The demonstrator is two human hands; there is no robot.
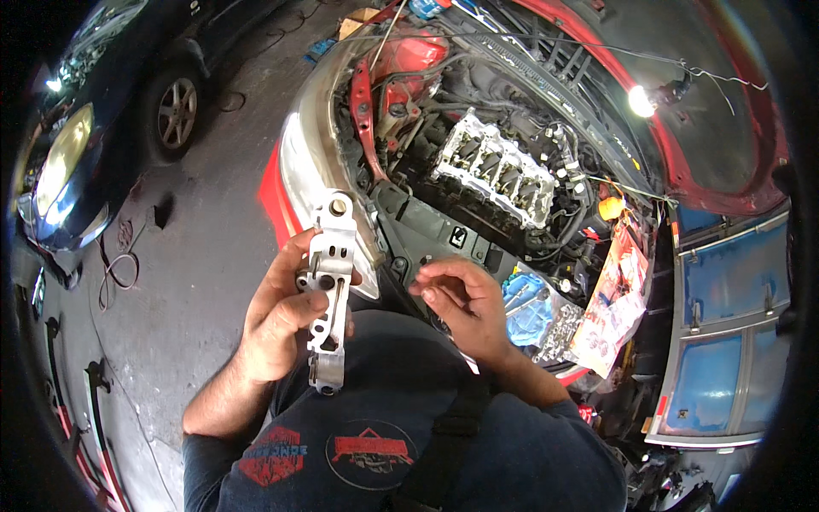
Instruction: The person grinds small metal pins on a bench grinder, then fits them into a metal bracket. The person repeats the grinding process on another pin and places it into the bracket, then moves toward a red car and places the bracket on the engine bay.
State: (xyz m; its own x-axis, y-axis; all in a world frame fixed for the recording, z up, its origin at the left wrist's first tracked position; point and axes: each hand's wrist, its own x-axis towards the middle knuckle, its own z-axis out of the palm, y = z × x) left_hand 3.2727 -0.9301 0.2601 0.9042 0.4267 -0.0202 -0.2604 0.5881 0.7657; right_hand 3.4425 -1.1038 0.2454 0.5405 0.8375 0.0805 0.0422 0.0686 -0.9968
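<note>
My left hand [286, 311] grips a silver cast-metal engine part [331, 294], long and narrow with round holes and machined edges. The thumb lies across its face and the fingers wrap behind it. The part is held upright in front of my chest. My right hand [465, 307] hovers to its right, near the front edge of the engine bay, not touching the part. Its fingers are curled toward the thumb; whatever may be between the tips is too small to make out. Beyond both hands sits the exposed engine top [495, 171], pale metal with several open recesses.
A red car's headlight [311, 162] and front crossmember [426, 226] border the bay. To the right lie a blue glove [529, 307], small metal hardware [559, 331] and a printed bag [610, 299]. A lit work lamp [641, 101] hangs under the raised hood. A dark car [111, 111] stands left.
</note>
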